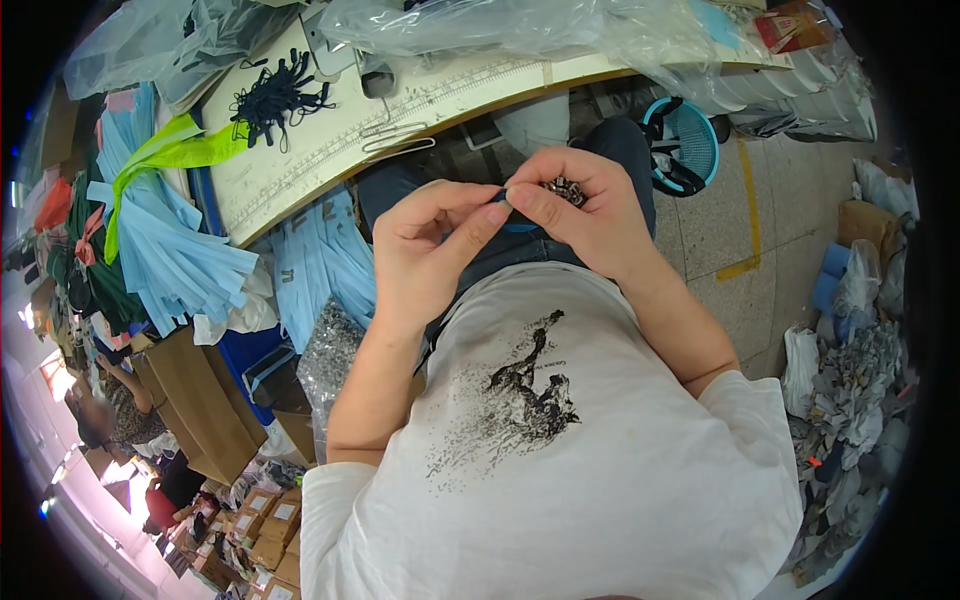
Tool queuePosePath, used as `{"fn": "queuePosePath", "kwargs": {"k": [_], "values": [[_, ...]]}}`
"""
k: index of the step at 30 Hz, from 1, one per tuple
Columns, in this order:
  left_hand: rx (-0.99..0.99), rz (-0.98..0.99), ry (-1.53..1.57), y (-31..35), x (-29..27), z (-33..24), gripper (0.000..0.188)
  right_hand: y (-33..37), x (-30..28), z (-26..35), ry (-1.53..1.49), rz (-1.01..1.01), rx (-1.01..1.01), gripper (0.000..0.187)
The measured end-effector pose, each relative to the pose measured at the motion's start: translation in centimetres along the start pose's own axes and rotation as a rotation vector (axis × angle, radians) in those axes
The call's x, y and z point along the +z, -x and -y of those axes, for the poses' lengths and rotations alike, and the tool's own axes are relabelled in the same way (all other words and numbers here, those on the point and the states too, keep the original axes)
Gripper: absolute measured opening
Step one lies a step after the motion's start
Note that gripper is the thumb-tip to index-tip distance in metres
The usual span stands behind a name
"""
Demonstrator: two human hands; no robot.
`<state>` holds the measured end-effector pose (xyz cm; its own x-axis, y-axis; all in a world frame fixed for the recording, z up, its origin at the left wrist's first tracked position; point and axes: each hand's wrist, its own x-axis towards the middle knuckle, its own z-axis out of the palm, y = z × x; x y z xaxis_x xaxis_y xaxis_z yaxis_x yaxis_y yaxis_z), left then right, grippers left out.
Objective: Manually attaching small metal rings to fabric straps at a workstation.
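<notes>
My left hand (425,245) and my right hand (590,205) meet in front of my lap, with thumbs and forefingers pinched together tip to tip. What lies between the touching fingertips is small and dark, and I cannot make it out. Tucked in the curled fingers of my right hand is a cluster of small bronze-coloured metal pieces (566,190). A bit of blue (520,228) shows just below the hands, over my dark trousers. On the table beyond lies a pile of dark navy looped cords (280,100).
The white table (330,150) curves in front, with clear plastic bags (470,28) on top and metal hooks at its edge. Light blue strips (170,210) and a neon yellow-green strip (150,165) hang at left. A blue basket (690,140) stands right; grey scraps (850,410) heap further right.
</notes>
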<state>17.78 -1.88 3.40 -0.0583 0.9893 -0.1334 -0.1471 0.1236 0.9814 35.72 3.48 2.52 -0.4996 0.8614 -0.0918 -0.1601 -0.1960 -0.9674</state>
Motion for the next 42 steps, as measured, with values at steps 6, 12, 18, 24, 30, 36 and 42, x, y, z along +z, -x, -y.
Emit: {"fn": "queuePosePath", "kwargs": {"k": [6,12,18,24,30,36,42], "values": [[0.087,-0.027,-0.189,0.0,0.0,-0.1,0.016,-0.1,-0.2,-0.2,0.092,-0.012,-0.076,0.012],[0.110,-0.082,-0.238,0.1,0.1,0.2,0.015,-0.3,0.1,0.4,0.052,0.020,0.024,0.014],[0.030,-0.103,-0.203,0.4,0.2,-0.2,0.020,-0.7,-0.4,-0.3,0.553,-0.001,-0.357,0.015],[0.014,-0.014,-0.039,0.3,0.0,-0.3,0.023,-0.4,-0.2,-0.3,0.056,-0.002,-0.045,0.017],[0.005,0.087,0.041,-0.3,-0.6,0.3,0.024,-0.3,-0.2,-0.9,-0.467,-0.092,0.194,0.018],[0.076,0.025,0.118,-0.6,1.0,0.0,0.028,-0.2,0.6,-0.4,-0.195,-0.110,0.113,0.016],[0.183,0.001,-0.209,-0.7,0.6,0.1,0.027,0.0,0.2,-0.1,-0.185,-0.032,0.101,0.016]]}}
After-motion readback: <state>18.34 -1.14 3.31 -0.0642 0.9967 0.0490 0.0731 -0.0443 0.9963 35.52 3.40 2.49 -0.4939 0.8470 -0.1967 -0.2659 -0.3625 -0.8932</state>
